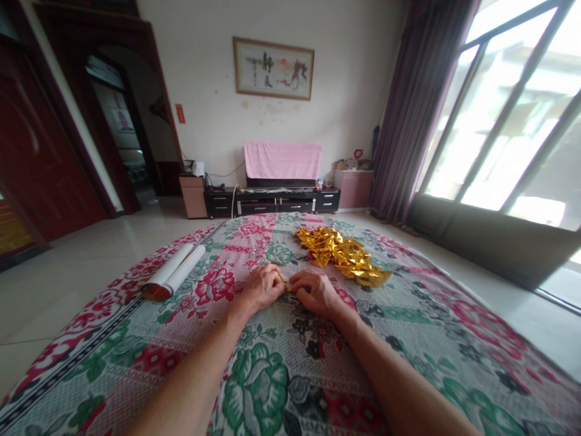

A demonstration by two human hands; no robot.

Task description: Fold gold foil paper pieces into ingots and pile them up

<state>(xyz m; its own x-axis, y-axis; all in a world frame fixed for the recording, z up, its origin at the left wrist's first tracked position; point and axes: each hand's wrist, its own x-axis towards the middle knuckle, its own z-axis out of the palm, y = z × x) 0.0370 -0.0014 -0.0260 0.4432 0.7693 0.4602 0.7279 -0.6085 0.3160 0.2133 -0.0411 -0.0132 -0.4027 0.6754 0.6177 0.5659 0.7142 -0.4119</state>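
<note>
Gold foil, crumpled and shiny, lay in a loose heap [342, 254] beyond the fingers and off to their right, near the right hand but apart from it. Closer in, the left hand [263, 286] and the right hand [318, 292] met almost knuckle to knuckle, backs upward. Their fingers were curled in, and between the two sets of tips they pinched a small scrap [286, 283], white on one part and yellow-gold on another. The scrap sat right at the fingertips, just above the cloth; how it was creased I couldn't tell, since the fingers hid most of it.

Under the hands spread a flowered tablecloth [256, 387], pink, green and grey, with a large green bloom on the near side of the fingers, between the two bare forearms. Well to the left of the fingers, two white rolls [188, 270] lay side by side, slanting, their near ends showing an orange-brown inside.

Far past the fingertips, against the wall, stood a low black cabinet [276, 207] with a pink cloth [282, 160] draped over something above it. Higher than that hung a framed picture [273, 68], and away to the right of the fingers a purple curtain [408, 121] fell beside a bright window [508, 121].
</note>
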